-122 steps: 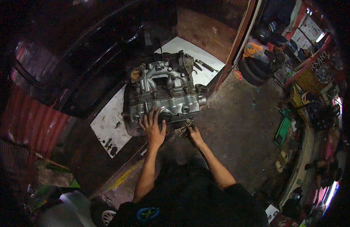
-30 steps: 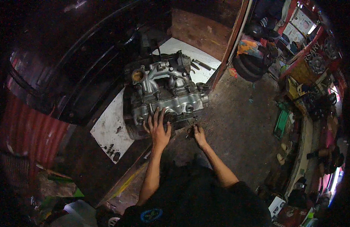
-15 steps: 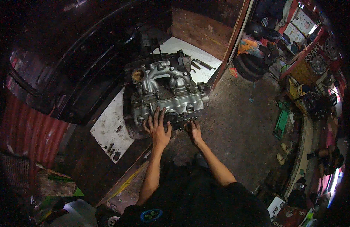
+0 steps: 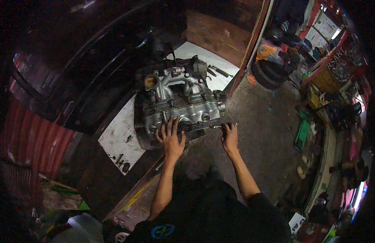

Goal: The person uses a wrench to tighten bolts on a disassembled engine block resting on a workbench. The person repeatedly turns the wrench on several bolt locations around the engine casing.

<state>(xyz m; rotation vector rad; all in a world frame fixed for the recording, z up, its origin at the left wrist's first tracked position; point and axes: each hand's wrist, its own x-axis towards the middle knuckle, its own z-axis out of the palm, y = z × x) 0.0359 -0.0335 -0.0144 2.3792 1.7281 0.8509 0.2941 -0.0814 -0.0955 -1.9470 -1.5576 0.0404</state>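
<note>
A grey metal engine (image 4: 190,113) with a branching intake manifold (image 4: 166,87) on top sits in front of me. My left hand (image 4: 172,142) lies on its near left side, fingers spread over the metal casing. Off the engine's near right corner, my right hand (image 4: 230,139) is closed around a slim silver wrench (image 4: 217,127). One end of the wrench points left toward the engine's near side; whether it touches is too small to tell. My fingers cover the middle of the tool.
Under the engine is a white board (image 4: 118,139) with small dark parts (image 4: 126,166) at its near corner. Several tools (image 4: 220,71) lie on its far right. A wooden panel (image 4: 218,38) stands behind. Stacked tyres (image 4: 270,75) and a green object (image 4: 302,131) are on the right.
My right hand has moved right, away from the engine's near side, and the wrench now shows in it. My left hand stays on the casing.
</note>
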